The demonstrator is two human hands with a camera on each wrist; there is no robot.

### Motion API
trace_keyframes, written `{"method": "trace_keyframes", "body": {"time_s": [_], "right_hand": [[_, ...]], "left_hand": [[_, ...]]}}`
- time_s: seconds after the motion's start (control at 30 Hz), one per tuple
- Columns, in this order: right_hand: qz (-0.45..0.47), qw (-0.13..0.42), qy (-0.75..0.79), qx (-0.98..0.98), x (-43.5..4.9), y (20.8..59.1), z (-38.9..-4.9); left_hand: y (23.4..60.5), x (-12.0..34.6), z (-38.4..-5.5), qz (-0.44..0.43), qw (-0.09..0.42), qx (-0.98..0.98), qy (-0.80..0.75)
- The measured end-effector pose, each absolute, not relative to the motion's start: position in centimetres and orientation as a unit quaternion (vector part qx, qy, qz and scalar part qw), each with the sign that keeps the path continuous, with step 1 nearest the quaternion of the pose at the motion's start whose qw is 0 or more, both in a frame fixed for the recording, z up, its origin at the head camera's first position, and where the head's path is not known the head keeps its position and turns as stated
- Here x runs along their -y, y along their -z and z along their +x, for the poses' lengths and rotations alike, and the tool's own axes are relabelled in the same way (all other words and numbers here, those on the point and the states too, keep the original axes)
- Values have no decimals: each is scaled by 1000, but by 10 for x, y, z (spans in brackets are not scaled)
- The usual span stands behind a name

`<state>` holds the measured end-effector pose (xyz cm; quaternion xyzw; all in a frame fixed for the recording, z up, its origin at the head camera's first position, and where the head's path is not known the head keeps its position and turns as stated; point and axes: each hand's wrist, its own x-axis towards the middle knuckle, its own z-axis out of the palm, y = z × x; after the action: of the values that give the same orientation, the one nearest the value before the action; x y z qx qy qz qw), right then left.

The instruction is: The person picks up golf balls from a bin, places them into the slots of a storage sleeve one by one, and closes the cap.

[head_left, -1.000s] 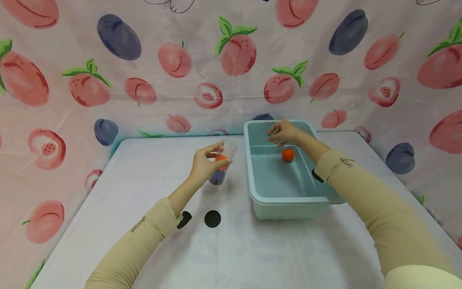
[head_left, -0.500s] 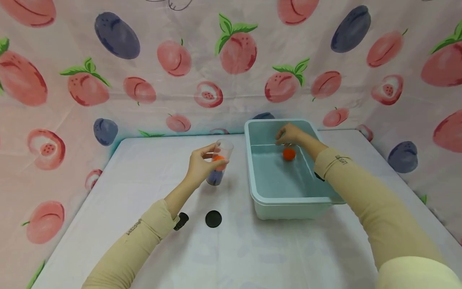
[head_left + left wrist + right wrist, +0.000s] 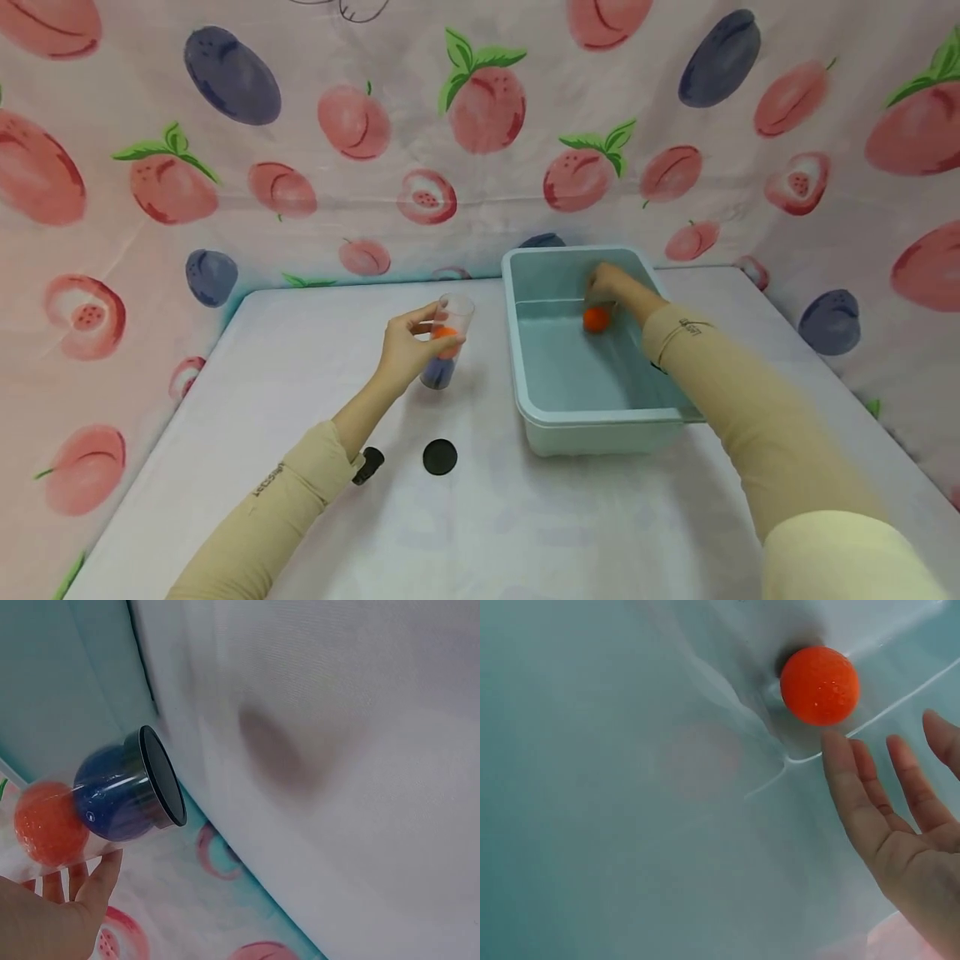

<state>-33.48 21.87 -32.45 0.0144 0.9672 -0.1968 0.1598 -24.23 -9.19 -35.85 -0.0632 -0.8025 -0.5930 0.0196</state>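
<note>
In my left hand I grip a clear tube, thumb on one side and fingers on the other. Inside it an orange ball sits above a dark blue ball; a black cap covers the tube's lower end. My right hand reaches down into a pale blue basin. There its fingers lie extended, a fingertip very close to another orange ball; whether they touch I cannot tell. Small droplets show on that ball.
A flat black disc lies on the white table cloth, in front of the tube. The basin stands to the right, its raised rim near the tube. Behind the table hangs a fruit-print cloth.
My right hand has moved lower and slightly right in the basin, down to the orange ball. My left hand still holds the tube, shifted slightly left in view.
</note>
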Motion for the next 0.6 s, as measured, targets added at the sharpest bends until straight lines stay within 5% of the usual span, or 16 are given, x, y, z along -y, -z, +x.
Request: {"method": "trace_keyframes", "body": {"time_s": [0.6], "right_hand": [[51, 168, 136, -975, -218, 353, -346]], "left_hand": [[358, 96, -242, -54, 12, 806, 590]]}}
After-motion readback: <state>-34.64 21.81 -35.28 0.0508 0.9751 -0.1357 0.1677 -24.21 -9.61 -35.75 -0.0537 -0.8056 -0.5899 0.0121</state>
